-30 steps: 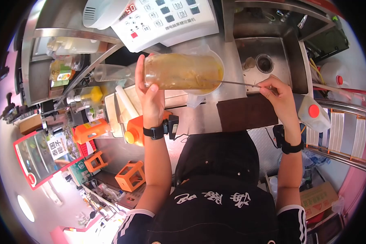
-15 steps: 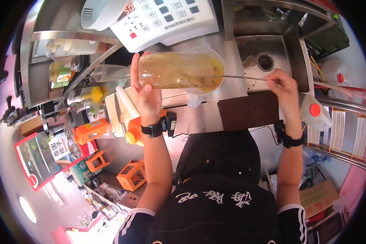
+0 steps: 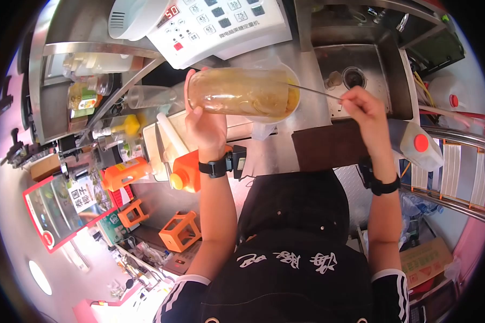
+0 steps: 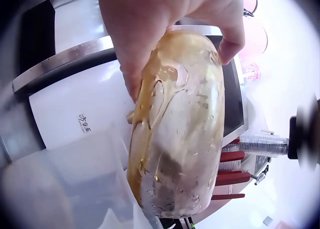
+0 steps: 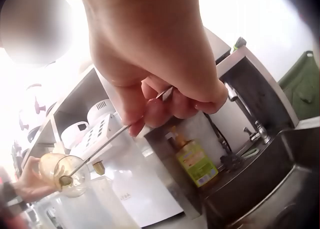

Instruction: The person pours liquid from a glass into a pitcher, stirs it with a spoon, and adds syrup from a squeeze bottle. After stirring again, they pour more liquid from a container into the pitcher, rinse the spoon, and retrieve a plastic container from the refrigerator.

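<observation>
My left hand (image 3: 206, 129) grips the base end of a clear jar (image 3: 234, 92), fingers and thumb round its sides. The jar lies on its side in the air, mouth toward the right, with sticky amber syrup (image 4: 145, 124) streaking its inner wall. Between thumb and fingers, my right hand (image 3: 366, 110) pinches the handle of a long thin metal spoon (image 5: 107, 144). The spoon's far end reaches into the jar's mouth, where a rounded tip shows in the right wrist view. Below the mouth stands a translucent plastic pitcher (image 3: 263, 131), partly hidden by the jar.
A white dispensing machine (image 3: 226, 29) stands behind the jar. At the right is a steel sink (image 3: 382, 99). A folded brown cloth (image 3: 328, 149) lies at the counter's front edge, near a red-capped jug (image 3: 420, 142). Left are an orange bottle (image 3: 186, 172) and a cutting board (image 3: 153, 142).
My right hand drew back rightward, then came in toward the jar again. The spoon now slants down from the mouth to my hand. The jar shifted left, then slightly right.
</observation>
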Demonstrator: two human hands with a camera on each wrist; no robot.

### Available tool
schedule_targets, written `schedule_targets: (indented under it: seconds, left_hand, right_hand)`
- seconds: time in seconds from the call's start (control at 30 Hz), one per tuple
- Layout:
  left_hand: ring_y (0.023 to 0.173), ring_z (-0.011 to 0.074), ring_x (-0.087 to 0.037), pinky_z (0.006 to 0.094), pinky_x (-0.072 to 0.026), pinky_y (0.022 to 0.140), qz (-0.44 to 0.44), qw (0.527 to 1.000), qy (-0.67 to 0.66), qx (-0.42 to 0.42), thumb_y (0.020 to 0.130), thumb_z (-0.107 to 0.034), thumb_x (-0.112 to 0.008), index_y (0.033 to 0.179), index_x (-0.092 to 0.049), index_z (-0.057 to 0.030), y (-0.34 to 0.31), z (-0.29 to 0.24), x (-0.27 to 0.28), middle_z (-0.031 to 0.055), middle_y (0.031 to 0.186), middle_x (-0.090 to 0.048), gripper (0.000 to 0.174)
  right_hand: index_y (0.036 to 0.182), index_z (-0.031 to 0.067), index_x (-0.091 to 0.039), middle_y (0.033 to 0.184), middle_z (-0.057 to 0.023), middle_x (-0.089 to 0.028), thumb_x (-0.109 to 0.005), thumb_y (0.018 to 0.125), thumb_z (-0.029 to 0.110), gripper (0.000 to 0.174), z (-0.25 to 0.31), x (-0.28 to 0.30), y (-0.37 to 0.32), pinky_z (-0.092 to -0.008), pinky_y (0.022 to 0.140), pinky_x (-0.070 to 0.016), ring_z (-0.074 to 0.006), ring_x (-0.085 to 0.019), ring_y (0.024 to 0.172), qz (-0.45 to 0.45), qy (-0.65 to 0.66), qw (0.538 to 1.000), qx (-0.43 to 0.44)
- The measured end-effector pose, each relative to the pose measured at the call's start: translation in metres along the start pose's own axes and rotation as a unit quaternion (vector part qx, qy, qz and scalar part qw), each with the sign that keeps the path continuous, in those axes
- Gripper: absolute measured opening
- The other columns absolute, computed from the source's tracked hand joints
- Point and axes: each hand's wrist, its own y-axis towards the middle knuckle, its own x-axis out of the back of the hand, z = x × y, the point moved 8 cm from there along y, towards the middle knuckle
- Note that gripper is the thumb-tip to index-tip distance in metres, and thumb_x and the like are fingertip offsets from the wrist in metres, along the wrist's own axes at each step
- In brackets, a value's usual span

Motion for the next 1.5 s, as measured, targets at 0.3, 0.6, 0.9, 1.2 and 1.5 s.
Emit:
schedule_targets:
  seconds: [0.3, 0.6, 0.9, 1.2, 1.5]
  left_hand:
    - [0.124, 0.0309, -0.048, 0.0465, -0.036, 0.107, -0.114, 0.993, -0.008, 0.001, 0.087, -0.038, -0.056, 0.128, -0.046, -0.0071, 0.0, 0.011, 0.011, 0.0137, 0.131, -0.052, 0.052]
    - [0.118, 0.0346, -0.051, 0.049, -0.0387, 0.104, -0.129, 0.988, -0.071, -0.034, 0.082, -0.038, -0.058, 0.117, -0.053, -0.0098, 0.005, 0.008, 0.013, 0.0118, 0.119, -0.057, 0.045]
    - [0.118, 0.0332, -0.052, 0.0492, -0.04, 0.104, -0.136, 0.988, -0.071, -0.036, 0.087, -0.039, -0.051, 0.117, -0.053, -0.0057, 0.001, 0.013, 0.011, 0.0137, 0.122, -0.057, 0.046]
    - [0.12, 0.0328, -0.051, 0.048, -0.0399, 0.104, -0.134, 0.989, -0.051, -0.04, 0.084, -0.04, -0.056, 0.119, -0.051, -0.0094, 0.004, 0.006, 0.01, 0.0116, 0.122, -0.055, 0.047]
    - [0.121, 0.0346, -0.049, 0.0489, -0.0391, 0.104, -0.021, 0.994, 0.078, -0.079, 0.077, -0.045, -0.063, 0.12, -0.05, -0.0119, 0.014, -0.021, 0.003, 0.0115, 0.12, -0.055, 0.055]
  right_hand:
    - [0.088, -0.0002, -0.06, 0.07, 0.0042, -0.054, -0.061, 0.09, 0.009, 0.009, -0.005, -0.012, -0.021, -0.0213, 0.06, -0.0358, -0.0033, -0.047, 0.067, 0.034, 0.013, 0.999, -0.034]
    - [0.088, -0.0031, -0.064, 0.075, 0.0004, -0.063, -0.062, 0.092, 0.011, 0.015, -0.048, -0.011, -0.049, -0.0186, 0.056, -0.0363, -0.0033, -0.05, 0.064, 0.026, 0.184, 0.975, -0.125]
    - [0.089, -0.003, -0.064, 0.078, -0.0009, -0.064, -0.06, 0.092, 0.009, 0.013, -0.009, 0.012, -0.03, -0.0197, 0.069, -0.0431, -0.0057, -0.057, 0.073, -0.027, -0.021, 0.999, -0.03]
    - [0.089, -0.0033, -0.067, 0.08, -0.0046, -0.068, -0.064, 0.088, 0.006, 0.01, 0.015, -0.023, -0.011, -0.0219, 0.072, -0.0457, -0.0094, -0.061, 0.077, 0.05, 0.004, 0.998, -0.037]
    - [0.092, 0.0055, -0.072, 0.08, -0.0052, -0.068, -0.066, 0.084, 0.012, 0.011, 0.058, 0.045, -0.008, -0.0297, 0.072, -0.0409, -0.0189, -0.056, 0.073, -0.001, -0.345, 0.925, 0.16]
